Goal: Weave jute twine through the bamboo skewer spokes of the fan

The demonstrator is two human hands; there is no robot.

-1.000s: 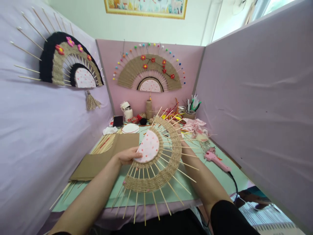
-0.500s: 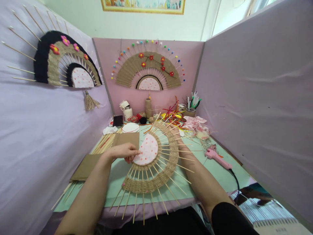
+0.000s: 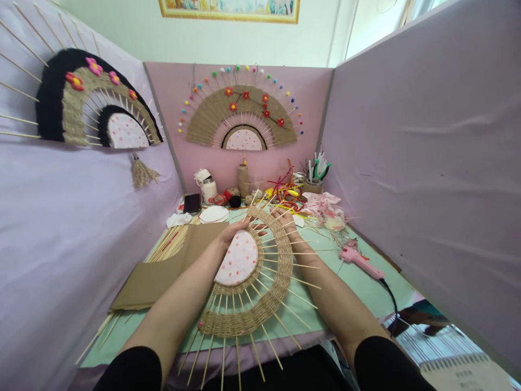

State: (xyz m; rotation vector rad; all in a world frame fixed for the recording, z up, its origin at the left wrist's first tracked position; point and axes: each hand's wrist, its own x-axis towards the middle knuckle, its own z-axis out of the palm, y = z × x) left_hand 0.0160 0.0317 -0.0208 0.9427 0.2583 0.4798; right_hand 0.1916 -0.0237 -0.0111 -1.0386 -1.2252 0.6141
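A half-round woven fan [image 3: 232, 325] stands tilted over the table, its flat side facing left. Thin wooden sticks radiate through its twine bands, and a white half-disc with pink dots [image 3: 238, 259] forms its centre. My left hand [image 3: 231, 234] grips the upper end of the flat side by the half-disc, some of its fingers passing behind the sticks. At the upper right, my right hand [image 3: 285, 221] holds the outer band and sticks from behind; the fan partly hides its fingers.
Brown cardboard [image 3: 142, 282] lies on loose sticks at the left. On the right rests a pink glue gun [image 3: 362, 262] with a black cord. Yarn balls, a white bottle [image 3: 207, 187], a phone [image 3: 192, 203] and coloured pipe cleaners line the back. Finished fans hang on the partitions.
My left hand has gone from the middle of the flat side, past a looser hold, up to its upper end. The fan's lower part has dropped slightly. My right hand stays behind the outer band.
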